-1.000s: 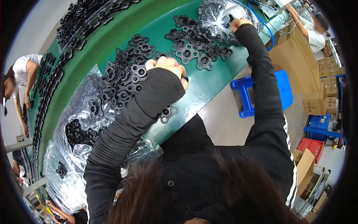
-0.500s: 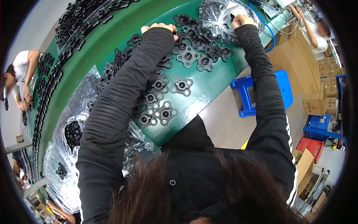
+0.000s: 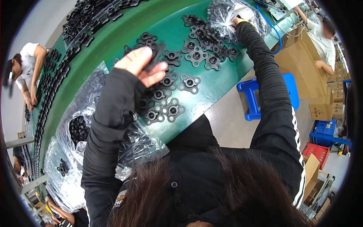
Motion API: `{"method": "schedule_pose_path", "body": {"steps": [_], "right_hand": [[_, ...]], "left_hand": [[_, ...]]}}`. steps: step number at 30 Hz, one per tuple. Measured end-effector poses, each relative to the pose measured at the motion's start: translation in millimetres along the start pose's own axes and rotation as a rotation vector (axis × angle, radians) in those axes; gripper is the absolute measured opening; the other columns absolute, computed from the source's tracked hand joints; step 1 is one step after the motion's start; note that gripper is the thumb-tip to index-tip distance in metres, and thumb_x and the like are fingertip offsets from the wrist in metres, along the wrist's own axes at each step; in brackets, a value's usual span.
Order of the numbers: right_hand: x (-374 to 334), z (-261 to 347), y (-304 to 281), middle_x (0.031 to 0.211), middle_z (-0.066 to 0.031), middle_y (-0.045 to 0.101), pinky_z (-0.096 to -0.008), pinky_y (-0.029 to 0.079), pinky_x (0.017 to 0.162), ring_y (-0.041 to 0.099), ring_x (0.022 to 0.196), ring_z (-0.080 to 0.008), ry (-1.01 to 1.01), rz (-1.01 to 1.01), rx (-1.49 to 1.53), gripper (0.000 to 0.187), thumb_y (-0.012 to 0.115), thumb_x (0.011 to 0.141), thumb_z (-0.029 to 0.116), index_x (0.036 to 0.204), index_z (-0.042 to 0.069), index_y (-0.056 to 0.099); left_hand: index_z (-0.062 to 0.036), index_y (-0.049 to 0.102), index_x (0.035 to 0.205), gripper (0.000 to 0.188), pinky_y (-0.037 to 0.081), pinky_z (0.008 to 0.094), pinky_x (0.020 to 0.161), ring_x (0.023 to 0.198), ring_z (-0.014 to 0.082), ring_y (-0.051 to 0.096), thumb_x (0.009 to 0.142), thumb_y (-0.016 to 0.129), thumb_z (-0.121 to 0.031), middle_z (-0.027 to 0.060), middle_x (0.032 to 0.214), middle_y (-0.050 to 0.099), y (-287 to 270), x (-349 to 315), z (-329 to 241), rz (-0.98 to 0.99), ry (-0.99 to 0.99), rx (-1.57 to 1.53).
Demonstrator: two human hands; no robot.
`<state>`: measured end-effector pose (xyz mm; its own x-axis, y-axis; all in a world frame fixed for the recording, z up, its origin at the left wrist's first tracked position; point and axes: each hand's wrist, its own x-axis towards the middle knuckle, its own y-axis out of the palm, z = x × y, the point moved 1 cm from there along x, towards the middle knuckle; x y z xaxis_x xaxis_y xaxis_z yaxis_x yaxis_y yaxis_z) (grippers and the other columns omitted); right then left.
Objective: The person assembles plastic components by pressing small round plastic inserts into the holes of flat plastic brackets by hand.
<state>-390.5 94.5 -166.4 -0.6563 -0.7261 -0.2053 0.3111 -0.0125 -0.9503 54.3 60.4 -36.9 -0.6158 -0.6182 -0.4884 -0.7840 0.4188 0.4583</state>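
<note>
Left hand fingers hold a blurred black part left of the clear bag, probably light, stiff, best gripped by its edge; right hand at bag, finger state unclear.

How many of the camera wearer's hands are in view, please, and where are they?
2: the left hand, holding a blurred black part over the green table; the right hand, at the clear plastic bag, partly hidden.

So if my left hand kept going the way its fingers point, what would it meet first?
Your left hand would probably meet the black ringed part lying to its right, though depth is unclear.
</note>
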Motion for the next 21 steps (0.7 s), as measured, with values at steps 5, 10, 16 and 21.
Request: {"method": "schedule_pose_path", "body": {"steps": [5, 10, 16, 21], "right_hand": [[7.0, 10.2, -2.3, 0.101, -0.0115, 0.062, -0.0388, 0.046, 0.082, 0.059, 0.089, -0.03, -0.037, -0.064, -0.185, 0.032, 0.055, 0.073, 0.024, 0.1, 0.008, 0.061], [5.8, 16.9, -7.2, 0.1, -0.0108, 0.062, -0.0375, 0.047, 0.081, 0.059, 0.086, -0.0306, -0.119, -0.148, -0.372, 0.036, 0.056, 0.069, 0.021, 0.102, 0.005, 0.06], [-1.3, 18.3, -21.3, 0.099, -0.01, 0.062, -0.036, 0.049, 0.079, 0.06, 0.081, -0.0313, -0.204, -0.264, -0.58, 0.043, 0.059, 0.065, 0.017, 0.104, 0.002, 0.058], [-59.2, 13.9, -42.4, 0.098, -0.011, 0.062, -0.0311, 0.052, 0.074, 0.062, 0.077, -0.0276, -0.099, -0.583, -0.135, 0.042, 0.062, 0.068, 0.011, 0.107, -0.001, 0.055]], "left_hand": [[-0.0015, 0.047, 0.112, 0.037, 0.055, 0.0264, 0.065, 0.08, 0.0238, 0.063, 0.078, 0.061, 0.002, 0.012, 0.089, 0.058, -17.9, -39.2, 13.1, 0.008, 0.126, 0.078], [-0.0029, 0.045, 0.118, 0.043, 0.054, 0.0222, 0.066, 0.084, 0.0214, 0.063, 0.078, 0.054, 0.007, 0.0105, 0.093, 0.059, -31.4, -69.3, 21.1, 0.011, 0.225, 0.144], [-0.0024, 0.044, 0.121, 0.047, 0.054, 0.024, 0.069, 0.081, 0.0179, 0.062, 0.077, 0.05, 0.011, 0.0109, 0.096, 0.061, -47.9, -107.1, 29.8, -0.035, 0.309, 0.053], [-0.0022, 0.042, 0.123, 0.049, 0.053, 0.0255, 0.072, 0.081, 0.0164, 0.061, 0.077, 0.048, 0.013, 0.0112, 0.098, 0.061, -63.2, -120.1, 26.7, -0.067, 0.366, -0.007]]}}
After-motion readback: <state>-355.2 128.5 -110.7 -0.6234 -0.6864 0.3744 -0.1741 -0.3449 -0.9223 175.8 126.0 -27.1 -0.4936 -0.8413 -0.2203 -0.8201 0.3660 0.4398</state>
